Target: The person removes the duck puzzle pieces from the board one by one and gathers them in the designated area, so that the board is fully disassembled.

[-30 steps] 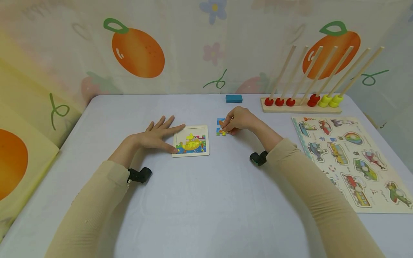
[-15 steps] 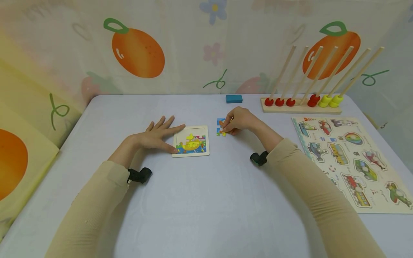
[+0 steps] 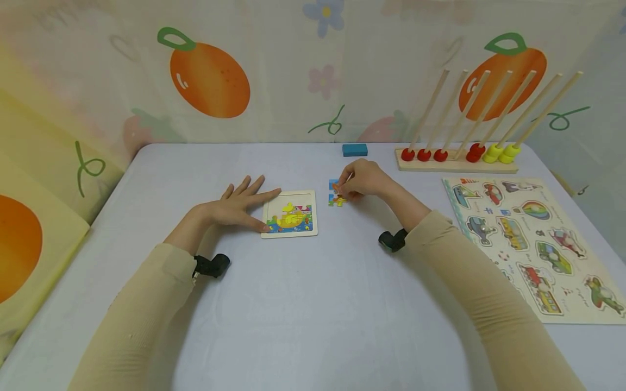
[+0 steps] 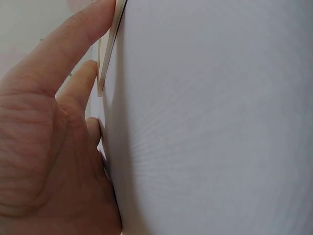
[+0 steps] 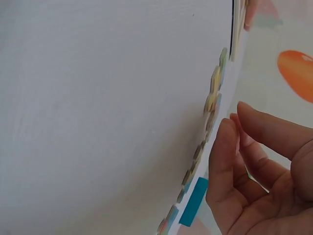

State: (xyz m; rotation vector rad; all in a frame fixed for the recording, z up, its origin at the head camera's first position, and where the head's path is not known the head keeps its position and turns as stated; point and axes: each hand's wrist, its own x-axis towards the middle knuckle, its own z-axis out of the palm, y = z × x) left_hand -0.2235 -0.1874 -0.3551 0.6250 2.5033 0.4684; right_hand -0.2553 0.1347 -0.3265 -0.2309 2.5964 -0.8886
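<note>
Left hand (image 3: 230, 210): fingers spread wide, grips nothing. Thumb rests on the lower left corner of the wooden jigsaw frame (image 3: 315, 213), index finger at its upper left edge; reads as steadying it.

Frame lies flat on the white-covered table (image 3: 293, 304), roughly between the hands. Inside, the lower part of the picture is in: blue band along the bottom, most of a yellow duck (image 3: 291, 219), some pink pieces at right. Bare wood along the top and at the upper left, round the duck's head. Judgement: well past the start, top section yet to be filled.

Just right of the frame, apart from it: loose jigsaw pieces (image 3: 334, 184), blue, orange and yellow, partly covered by fingers. Right wrist view catches them edge-on; count not certain. Presumably these are what is left to fit.

Right hand (image 3: 364, 179): above the pieces, fingers loosely bent, thumb and fingertips close together. No piece shows between them.

Behind it, a blue block (image 3: 354, 150). Farther right, a bead-and-peg counting rack (image 3: 457, 167), then a vehicle puzzle board (image 3: 532, 229); neither hand near them.
</note>
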